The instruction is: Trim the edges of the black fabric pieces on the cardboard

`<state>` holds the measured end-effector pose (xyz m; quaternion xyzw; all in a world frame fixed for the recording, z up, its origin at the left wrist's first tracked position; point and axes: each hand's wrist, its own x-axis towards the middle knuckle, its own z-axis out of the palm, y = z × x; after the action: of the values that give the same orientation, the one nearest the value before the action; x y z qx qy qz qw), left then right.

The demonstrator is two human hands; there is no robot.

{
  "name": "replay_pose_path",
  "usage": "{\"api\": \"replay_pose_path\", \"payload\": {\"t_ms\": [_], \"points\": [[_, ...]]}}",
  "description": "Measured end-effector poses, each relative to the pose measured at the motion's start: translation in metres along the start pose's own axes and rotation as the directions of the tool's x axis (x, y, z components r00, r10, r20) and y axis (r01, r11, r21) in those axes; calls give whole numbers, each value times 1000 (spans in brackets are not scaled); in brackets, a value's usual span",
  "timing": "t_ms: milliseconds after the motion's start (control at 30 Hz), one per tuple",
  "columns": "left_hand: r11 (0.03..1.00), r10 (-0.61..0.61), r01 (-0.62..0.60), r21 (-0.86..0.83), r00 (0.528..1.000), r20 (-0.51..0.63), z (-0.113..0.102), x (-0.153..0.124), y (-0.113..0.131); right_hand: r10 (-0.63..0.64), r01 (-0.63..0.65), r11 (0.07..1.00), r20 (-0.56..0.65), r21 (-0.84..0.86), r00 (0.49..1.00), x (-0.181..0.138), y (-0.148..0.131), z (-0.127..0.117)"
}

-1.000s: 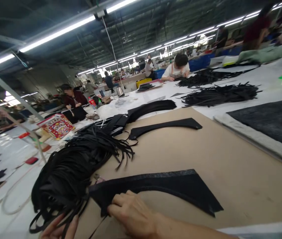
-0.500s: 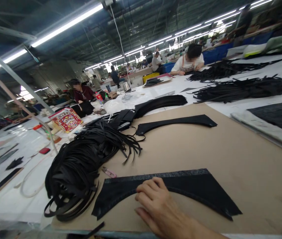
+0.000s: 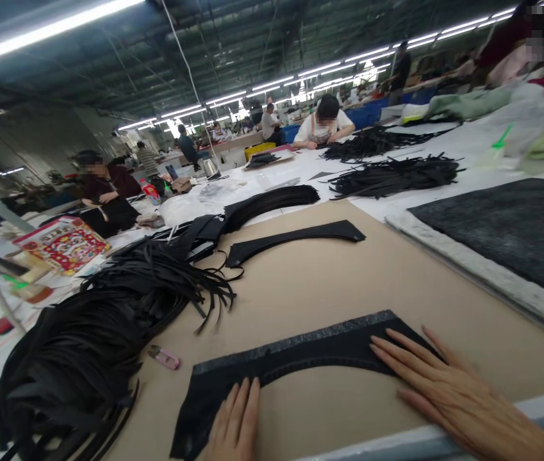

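A black curved fabric panel (image 3: pixel 310 352) lies on the brown board (image 3: pixel 320 275) in front of me, its straight far edge showing a grey strip. My left hand (image 3: pixel 236 419) rests with stretched fingers on the panel's left part, by the inner curve. Over on its right end, my right hand (image 3: pixel 435 378) lies flat with fingers spread. Neither hand is closed round anything. Farther back on the board is a second, narrower black curved piece (image 3: pixel 295 240). Small pink thread snips (image 3: pixel 164 357) lie left of the near panel.
A large heap of black strips (image 3: pixel 70 365) covers the left side. Behind it are a stack of curved black pieces (image 3: pixel 272 202) and a red patterned box (image 3: pixel 63 245). At right lies a dark felt sheet (image 3: pixel 507 230) on a pale slab. A co-worker (image 3: pixel 324 121) bends over the far table.
My left hand has come into view on the panel's left part. A hand that was at the panel's middle is now at its right end. The view has turned rightward.
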<state>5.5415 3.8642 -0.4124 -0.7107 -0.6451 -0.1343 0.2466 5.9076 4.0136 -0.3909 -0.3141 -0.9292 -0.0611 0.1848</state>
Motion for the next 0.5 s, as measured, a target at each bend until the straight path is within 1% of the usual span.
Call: {"api": "replay_pose_path", "payload": {"t_ms": [67, 133, 200, 233, 300, 367, 433, 500], "points": [[999, 13, -11, -35, 999, 48, -2, 7, 12, 18, -18, 999, -16, 27, 1000, -17, 26, 7], [997, 5, 1, -78, 997, 77, -6, 13, 21, 40, -40, 998, 11, 51, 999, -31, 47, 17], [991, -38, 45, -126, 997, 62, -11, 19, 26, 58, -62, 995, 54, 78, 997, -39, 60, 23], [986, -67, 72, -151, 997, 36, -13, 21, 28, 62, -68, 993, 65, 92, 996, -40, 63, 24], [972, -140, 129, -195, 989, -42, -20, 25, 28, 70, -75, 990, 46, 117, 996, -39, 62, 21], [954, -208, 176, -244, 972, -113, -28, 28, 26, 114, -109, 983, -21, 150, 993, -31, 52, 10], [928, -239, 185, -322, 962, -135, -36, 31, 27, 187, -164, 963, -89, 213, 978, -20, 35, -6], [890, -233, 165, -425, 966, -114, -45, 35, 34, 253, -219, 927, -78, 305, 964, -4, 11, -25]]}}
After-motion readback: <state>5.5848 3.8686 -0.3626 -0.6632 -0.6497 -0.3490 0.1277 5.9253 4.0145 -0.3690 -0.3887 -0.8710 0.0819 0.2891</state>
